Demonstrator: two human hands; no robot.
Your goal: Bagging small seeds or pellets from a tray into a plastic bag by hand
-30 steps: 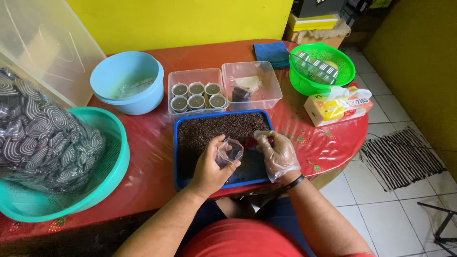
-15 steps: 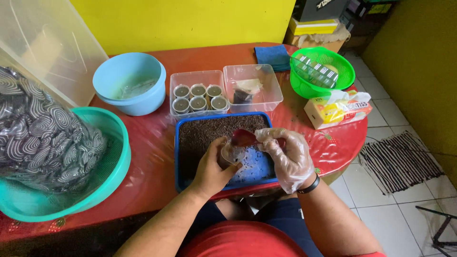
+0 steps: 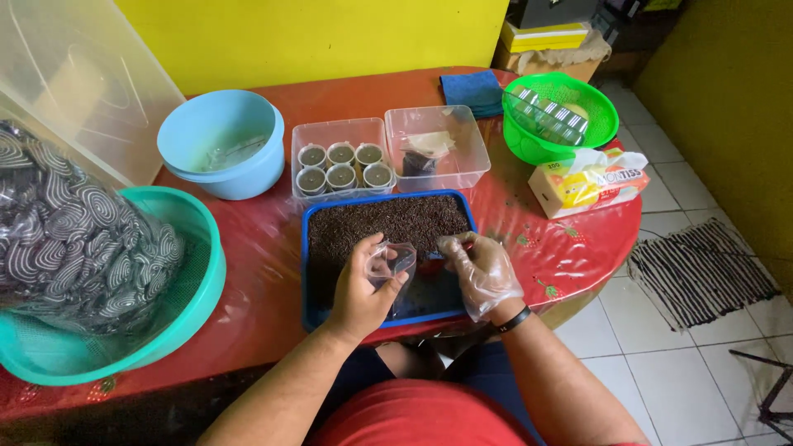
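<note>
A blue tray (image 3: pixel 307 272) filled with dark soil sits on the red table in front of me. My bare left hand (image 3: pixel 357 291) holds a small clear plastic cup (image 3: pixel 391 262) over the tray's near half. My right hand (image 3: pixel 481 272), in a clear plastic glove, hovers over the tray's right side with its fingers bent toward the cup; what they hold, if anything, is hidden. Behind the tray, a clear box (image 3: pixel 318 134) holds several small soil-filled cups (image 3: pixel 340 166).
A second clear box (image 3: pixel 462 149) stands beside the first. A light blue bowl (image 3: pixel 221 154), a teal basin (image 3: pixel 178 324) with a patterned bag, a green basket (image 3: pixel 561 117), a blue cloth (image 3: pixel 471 89) and a tissue pack (image 3: pixel 585 182) ring the table. Tiled floor lies right.
My right hand dipped over the soil beside the cup half a second ago and has drawn back to the right. The left hand keeps the cup over the tray.
</note>
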